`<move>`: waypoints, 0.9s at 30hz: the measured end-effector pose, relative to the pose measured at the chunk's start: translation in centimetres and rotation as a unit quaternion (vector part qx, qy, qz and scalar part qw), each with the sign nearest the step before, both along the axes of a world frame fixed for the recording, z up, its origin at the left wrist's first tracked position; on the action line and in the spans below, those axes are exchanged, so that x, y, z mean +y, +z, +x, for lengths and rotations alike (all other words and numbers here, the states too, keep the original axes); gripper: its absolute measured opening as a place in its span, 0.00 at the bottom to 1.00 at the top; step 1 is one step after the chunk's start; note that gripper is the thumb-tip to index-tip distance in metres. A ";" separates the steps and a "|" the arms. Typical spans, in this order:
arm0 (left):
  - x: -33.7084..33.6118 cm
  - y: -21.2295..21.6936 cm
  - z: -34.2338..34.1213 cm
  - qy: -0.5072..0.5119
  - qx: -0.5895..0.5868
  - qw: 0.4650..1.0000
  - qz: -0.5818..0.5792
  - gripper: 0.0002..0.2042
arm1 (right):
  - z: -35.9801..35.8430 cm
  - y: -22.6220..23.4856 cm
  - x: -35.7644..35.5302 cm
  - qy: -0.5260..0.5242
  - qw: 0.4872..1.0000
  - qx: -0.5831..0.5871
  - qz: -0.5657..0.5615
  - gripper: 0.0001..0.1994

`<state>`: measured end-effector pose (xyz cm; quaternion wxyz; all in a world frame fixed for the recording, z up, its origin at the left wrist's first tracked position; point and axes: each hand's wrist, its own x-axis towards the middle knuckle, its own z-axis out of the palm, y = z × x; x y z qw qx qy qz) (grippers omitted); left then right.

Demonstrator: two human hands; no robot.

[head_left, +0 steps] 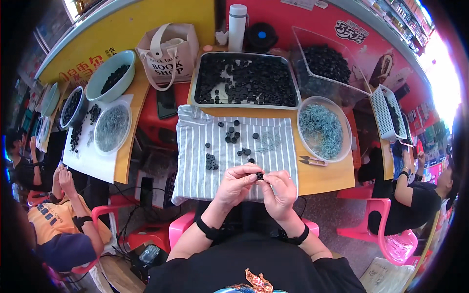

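Close to the front edge of a grey-and-white striped cloth [188, 171], my left hand [236, 184] pinches a small round black part [259, 176] between thumb and fingers. From the other side my right hand [280, 194] grips the same part, its fingertips drawn together. Anything finer between the fingertips is too small to make out. Beyond my hands, several loose black parts [232, 134] lie on the cloth in small groups. To their right is a thin scatter of pale blue-green slivers [269, 141].
A metal tray [246, 104] of black parts stands behind the cloth, a clear bin [359, 87] of more at back right. Right of the cloth are a tub [348, 141] of blue-green pieces and thread snips [312, 161]. A tote bag [168, 53] and white bottle [237, 29] stand behind. People sit either side.
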<state>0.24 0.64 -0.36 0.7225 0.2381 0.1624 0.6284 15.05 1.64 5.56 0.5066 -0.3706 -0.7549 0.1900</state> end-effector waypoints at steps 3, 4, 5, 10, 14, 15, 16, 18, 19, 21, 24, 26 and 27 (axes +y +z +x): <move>0.0 -0.1 0.1 0.013 0.010 1.000 0.010 0.10 | -0.1 -0.2 0.0 -0.002 1.000 -0.006 0.009 0.09; 0.0 -0.2 0.1 0.013 0.011 1.000 0.013 0.10 | -0.1 -0.4 0.0 -0.001 1.000 -0.004 0.013 0.09; 0.0 -0.2 0.1 0.014 0.012 1.000 0.015 0.10 | -0.1 -0.5 0.0 0.001 1.000 -0.002 0.017 0.09; -0.1 -0.2 0.1 0.008 0.005 1.000 0.012 0.10 | 0.1 -0.9 0.2 0.010 0.999 -0.014 0.045 0.10; -0.1 -0.4 0.2 0.011 0.008 1.000 0.012 0.10 | 0.1 -1.0 0.4 0.019 0.997 -0.029 0.075 0.10; -0.1 -0.3 0.2 0.012 0.007 1.000 0.012 0.10 | 0.1 -1.0 0.5 0.020 0.997 -0.030 0.075 0.10; -0.1 -0.3 0.2 0.012 0.007 1.000 0.012 0.10 | 0.2 -1.0 0.6 0.021 0.996 -0.036 0.073 0.10; -0.2 -0.3 0.2 0.015 0.008 1.000 0.010 0.10 | 0.2 -0.9 0.7 0.025 0.996 -0.042 0.069 0.10; -0.2 -0.3 0.2 0.012 0.015 1.000 0.009 0.10 | 0.3 -0.9 0.8 0.026 0.996 -0.047 0.068 0.10; -0.3 -0.3 0.2 0.010 0.022 1.000 0.009 0.11 | 0.3 -0.8 1.1 0.028 0.996 -0.053 0.067 0.10; -0.4 0.0 0.3 0.010 0.026 1.000 0.011 0.12 | 0.2 -0.7 1.3 0.037 0.997 -0.042 0.053 0.10; -0.7 0.3 0.3 0.016 0.029 0.999 0.031 0.14 | 0.2 -0.6 1.3 0.035 0.998 -0.026 0.036 0.10; -0.6 0.3 0.4 0.016 0.029 0.999 0.031 0.14 | 0.2 -0.8 1.2 0.035 0.998 -0.026 0.037 0.10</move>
